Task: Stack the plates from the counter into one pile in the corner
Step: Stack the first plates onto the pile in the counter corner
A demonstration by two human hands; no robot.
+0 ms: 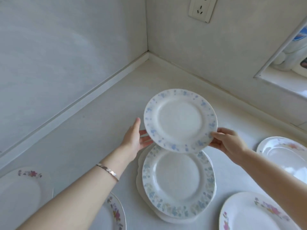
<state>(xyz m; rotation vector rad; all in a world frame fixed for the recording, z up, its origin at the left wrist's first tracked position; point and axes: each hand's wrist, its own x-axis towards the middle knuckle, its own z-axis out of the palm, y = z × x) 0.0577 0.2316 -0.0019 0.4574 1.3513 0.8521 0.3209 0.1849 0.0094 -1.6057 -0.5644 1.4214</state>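
Observation:
A white plate with a blue flowered rim [180, 120] is held in the air above the counter. My right hand [226, 142] pinches its near right rim. My left hand [135, 136] is at its left edge with straight fingers reaching under it. Directly below and nearer to me sits a pile of plates [177, 183], its top plate bearing a similar blue and green flowered rim, with plain white plates under it. The wall corner [147, 53] lies beyond the held plate.
White plates with pink flowers lie around: one at the far left [23, 188], one under my left forearm [114, 213], one at the lower right [252, 213], one at the right edge [282, 151]. A wall socket [201, 9] and a window ledge [282, 83] are at the upper right.

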